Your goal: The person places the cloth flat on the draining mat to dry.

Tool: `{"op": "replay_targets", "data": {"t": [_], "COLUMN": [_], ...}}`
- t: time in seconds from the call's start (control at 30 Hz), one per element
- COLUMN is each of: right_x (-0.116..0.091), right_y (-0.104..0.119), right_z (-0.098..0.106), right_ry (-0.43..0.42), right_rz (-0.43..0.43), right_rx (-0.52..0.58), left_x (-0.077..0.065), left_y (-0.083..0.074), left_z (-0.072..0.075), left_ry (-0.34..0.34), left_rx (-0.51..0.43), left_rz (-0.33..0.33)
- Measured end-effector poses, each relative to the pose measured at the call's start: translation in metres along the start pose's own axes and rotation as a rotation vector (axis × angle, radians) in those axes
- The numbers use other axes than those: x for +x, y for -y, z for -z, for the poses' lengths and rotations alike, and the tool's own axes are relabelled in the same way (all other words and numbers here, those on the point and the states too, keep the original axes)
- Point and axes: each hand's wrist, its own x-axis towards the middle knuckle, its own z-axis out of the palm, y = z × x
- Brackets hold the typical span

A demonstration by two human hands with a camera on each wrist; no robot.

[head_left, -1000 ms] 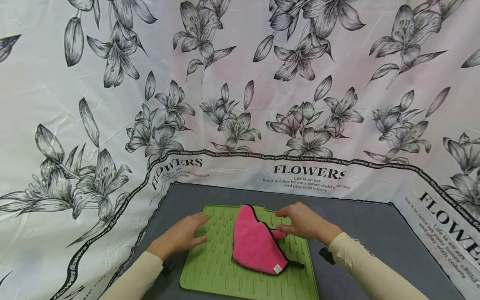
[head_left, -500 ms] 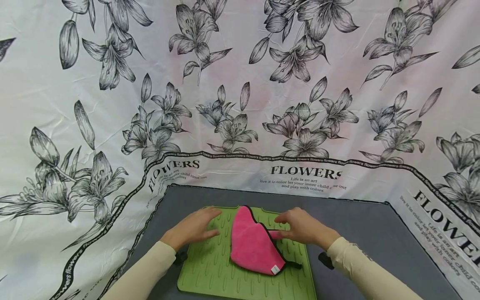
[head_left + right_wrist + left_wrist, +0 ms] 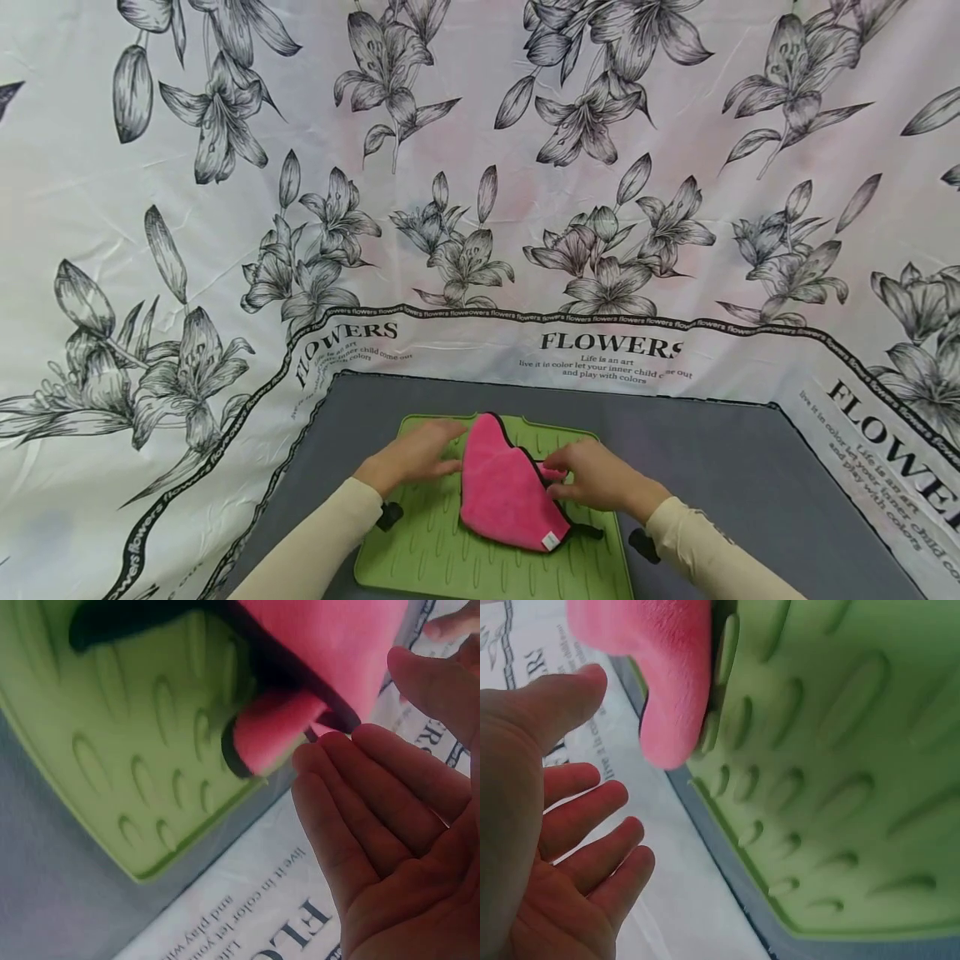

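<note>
A folded pink plush cloth (image 3: pixel 498 492) with black edging lies on a green ridged mat (image 3: pixel 420 546). Its lower corner carries a small white tag (image 3: pixel 551 541), and a black strap (image 3: pixel 587 531) sticks out to the right. My left hand (image 3: pixel 420 454) hovers by the cloth's left edge, thumb and fingers apart, holding nothing; in the left wrist view a gap shows between them and the cloth. On the other side, my right hand (image 3: pixel 598 477) has its nearly straight fingertips at the black edge, beside a small pink flap (image 3: pixel 274 731). Whether they touch it is unclear.
Under the mat is a dark grey tabletop (image 3: pixel 712 467). White fabric (image 3: pixel 465 192) printed with lilies and lettering hangs behind and at both sides. Each wrist bears a small black device, such as the one at the right wrist (image 3: pixel 643 546).
My left hand has moved right, from the mat's left edge to beside the cloth. My right hand has shifted slightly left and down toward the cloth's edge. The cloth lies as before.
</note>
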Motion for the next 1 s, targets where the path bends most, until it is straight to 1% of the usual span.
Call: {"op": "replay_targets", "data": {"t": [0.13, 0.27, 0.37, 0.43, 0.5, 0.57, 0.67, 0.73, 0.83, 0.9, 1.0], "right_x": [-0.002, -0.003, -0.003, -0.003, -0.004, -0.004, -0.005, -0.004, -0.003, -0.003, -0.003], "right_y": [0.002, 0.003, 0.004, 0.005, 0.005, 0.006, 0.006, 0.006, 0.007, 0.007, 0.006], "right_z": [-0.015, -0.031, -0.044, -0.053, -0.062, -0.071, -0.08, -0.083, -0.082, -0.079, -0.073], "right_ry": [-0.013, -0.019, -0.027, -0.047, -0.089, -0.156, -0.256, -0.293, -0.294, -0.279, -0.241], "right_rz": [0.022, 0.013, -0.01, -0.009, -0.004, 0.007, -0.008, -0.02, -0.02, -0.005, 0.015], "right_rx": [0.008, 0.007, 0.023, 0.025, 0.009, -0.022, -0.066, -0.073, -0.061, -0.045, -0.017], "left_x": [0.011, 0.019, 0.022, 0.023, 0.024, 0.025, 0.027, 0.027, 0.026, 0.026, 0.025], "left_y": [-0.004, -0.009, -0.014, -0.016, -0.018, -0.019, -0.02, -0.021, -0.023, -0.024, -0.027], "left_z": [-0.013, -0.022, -0.03, -0.035, -0.042, -0.049, -0.057, -0.059, -0.058, -0.057, -0.051], "left_ry": [-0.01, -0.022, -0.011, -0.003, -0.008, -0.037, -0.11, -0.149, -0.17, -0.161, -0.131], "left_rx": [0.066, 0.126, 0.134, 0.133, 0.136, 0.15, 0.17, 0.161, 0.122, 0.095, 0.083], "left_rz": [-0.009, -0.018, -0.02, -0.026, -0.045, -0.076, -0.122, -0.131, -0.122, -0.104, -0.069]}}
